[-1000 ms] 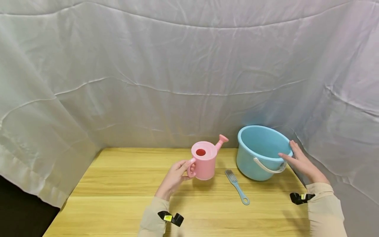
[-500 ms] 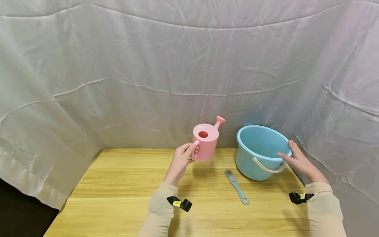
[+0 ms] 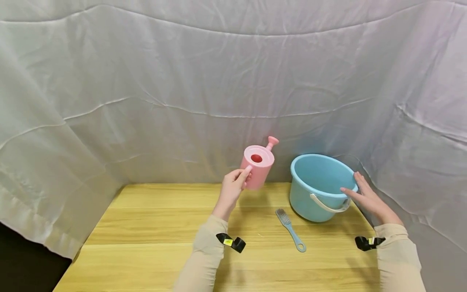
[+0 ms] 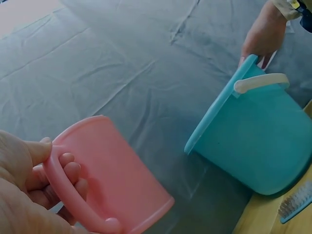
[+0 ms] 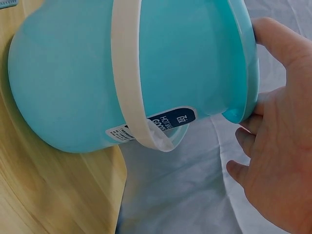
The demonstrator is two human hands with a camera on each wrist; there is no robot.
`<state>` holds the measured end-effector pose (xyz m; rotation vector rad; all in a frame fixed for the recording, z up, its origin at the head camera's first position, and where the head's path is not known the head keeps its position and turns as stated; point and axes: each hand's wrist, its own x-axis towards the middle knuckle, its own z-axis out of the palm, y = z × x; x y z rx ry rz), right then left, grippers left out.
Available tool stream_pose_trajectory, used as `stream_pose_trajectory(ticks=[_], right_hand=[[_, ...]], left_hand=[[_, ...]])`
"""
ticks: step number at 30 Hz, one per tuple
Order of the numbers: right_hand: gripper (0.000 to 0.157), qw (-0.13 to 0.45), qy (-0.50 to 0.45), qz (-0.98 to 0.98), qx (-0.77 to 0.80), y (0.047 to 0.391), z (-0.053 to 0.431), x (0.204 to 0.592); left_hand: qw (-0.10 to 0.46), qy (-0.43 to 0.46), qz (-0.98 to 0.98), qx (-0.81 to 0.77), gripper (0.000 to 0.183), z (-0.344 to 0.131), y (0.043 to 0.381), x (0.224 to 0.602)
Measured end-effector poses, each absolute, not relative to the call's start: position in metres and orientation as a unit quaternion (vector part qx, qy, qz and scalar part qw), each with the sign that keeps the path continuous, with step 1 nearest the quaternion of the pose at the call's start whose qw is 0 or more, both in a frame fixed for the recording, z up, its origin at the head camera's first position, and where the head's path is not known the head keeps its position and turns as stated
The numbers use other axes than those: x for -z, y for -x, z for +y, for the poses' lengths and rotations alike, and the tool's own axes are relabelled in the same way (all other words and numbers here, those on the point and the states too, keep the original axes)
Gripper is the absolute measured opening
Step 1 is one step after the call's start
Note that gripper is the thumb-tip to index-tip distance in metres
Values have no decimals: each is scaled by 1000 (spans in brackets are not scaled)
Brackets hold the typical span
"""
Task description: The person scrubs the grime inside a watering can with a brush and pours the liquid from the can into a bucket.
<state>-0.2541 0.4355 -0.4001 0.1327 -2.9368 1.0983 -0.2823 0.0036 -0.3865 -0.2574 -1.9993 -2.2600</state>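
My left hand grips the handle of a pink toy watering can, its fingers wrapped through the handle in the left wrist view. The can is in the air above the table's back edge, tilted, with its spout pointing up and right and a round red hole in its top. At the right, a light blue bucket stands upright with its white handle hanging down the front. My right hand holds the bucket's right rim, with thumb and fingers spread along it.
A blue-handled brush lies on the wooden table in front of the bucket, bristles up. Grey cloth hangs behind the table and along both sides. The bucket stands near the table's right edge.
The watering can has risen in my left hand and moved a little right and toward the back, tilting more. The right hand and bucket stay in place.
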Motion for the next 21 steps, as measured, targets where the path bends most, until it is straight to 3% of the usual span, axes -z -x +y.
stream_pose_trajectory(ticks=[21], right_hand=[[91, 3, -47, -936, -348, 254, 432, 399]], left_hand=[[176, 115, -792, 573, 31, 54, 288, 383]])
